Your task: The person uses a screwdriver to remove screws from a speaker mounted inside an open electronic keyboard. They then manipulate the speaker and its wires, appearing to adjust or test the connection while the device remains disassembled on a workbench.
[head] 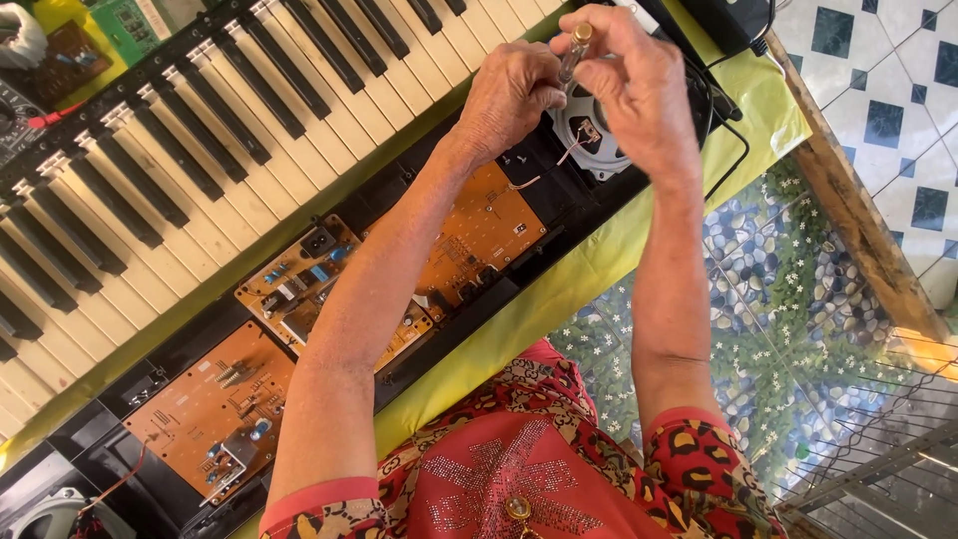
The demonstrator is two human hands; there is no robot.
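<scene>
Nearest the speaker (599, 135), orange circuit boards (469, 240) are lying in the opened keyboard. Above the speaker, the left hand (509, 95) and right hand (639, 85) are closing their fingers on a screwdriver (574, 50); keeping it upright is probably helping.

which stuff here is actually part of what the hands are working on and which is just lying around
In use:
- left hand and right hand, both on the screwdriver
- round speaker directly under them
- opened keyboard
- orange circuit boards

Lying about:
- green board, top left
- yellow-green cloth under the keyboard
- black box, top right
</scene>
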